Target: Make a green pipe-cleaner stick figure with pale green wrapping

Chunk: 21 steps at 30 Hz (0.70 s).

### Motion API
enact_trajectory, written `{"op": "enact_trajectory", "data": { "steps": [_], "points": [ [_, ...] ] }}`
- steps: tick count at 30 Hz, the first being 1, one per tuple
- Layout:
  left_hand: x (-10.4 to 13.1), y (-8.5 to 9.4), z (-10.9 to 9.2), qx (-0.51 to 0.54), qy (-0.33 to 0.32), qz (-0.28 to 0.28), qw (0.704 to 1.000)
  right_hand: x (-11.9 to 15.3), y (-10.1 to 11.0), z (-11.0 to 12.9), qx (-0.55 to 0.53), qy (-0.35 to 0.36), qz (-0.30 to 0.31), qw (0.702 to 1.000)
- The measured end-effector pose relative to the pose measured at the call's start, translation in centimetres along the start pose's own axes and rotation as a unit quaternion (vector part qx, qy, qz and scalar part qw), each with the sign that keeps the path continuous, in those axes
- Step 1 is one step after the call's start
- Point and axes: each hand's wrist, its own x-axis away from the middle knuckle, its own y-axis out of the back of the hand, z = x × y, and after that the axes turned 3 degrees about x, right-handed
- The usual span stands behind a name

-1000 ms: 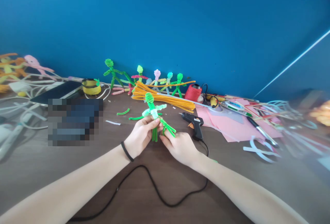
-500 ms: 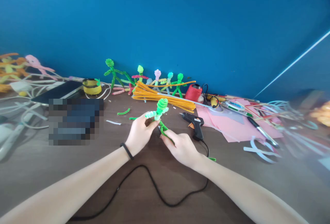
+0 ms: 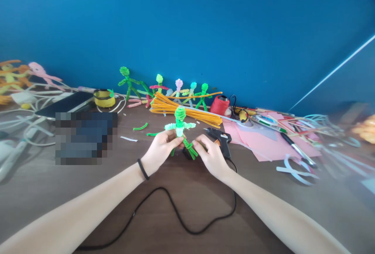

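A pipe-cleaner figure (image 3: 179,123) with a bright green coiled head, pale mint arms and torso, and darker green legs is upright above the table. My left hand (image 3: 161,144) pinches it at the lower torso between thumb and fingers. At the figure's right leg is my right hand (image 3: 209,152), its thumb and forefinger closed on the green pipe-cleaner leg (image 3: 190,148). The other leg is mostly hidden behind my left hand. A black glue gun (image 3: 222,139) lies just behind my right hand.
Orange pipe cleaners (image 3: 187,111) lie in a bundle before several small figures at the blue wall. Pink paper (image 3: 252,141), a marker (image 3: 297,149) and strips are at right. A black cable (image 3: 175,207) curves across the front; a pixelated dark object (image 3: 88,137) is left.
The figure has turned to show its front, both arms spread. My right hand has moved slightly right and up, and the bent green leg now shows between my hands.
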Motion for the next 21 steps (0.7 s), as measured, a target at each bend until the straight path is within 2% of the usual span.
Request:
{"op": "enact_trajectory", "data": {
  "steps": [6,11,17,21],
  "points": [
    [-0.1,-0.2,0.5,0.164,0.040,0.023,0.985,-0.1,-0.1,-0.1,0.050,0.000,0.037,0.998],
    [-0.1,-0.4,0.3,0.224,0.070,-0.002,0.972,0.1,-0.4,0.3,0.159,0.042,0.076,0.984],
    [-0.3,0.0,0.7,0.199,0.027,-0.062,0.978,0.7,-1.1,1.0,0.310,0.093,0.093,0.942],
    [-0.2,0.1,0.5,0.066,-0.025,-0.104,0.992,1.2,-1.2,1.5,0.343,0.119,0.106,0.926]
  ]
}}
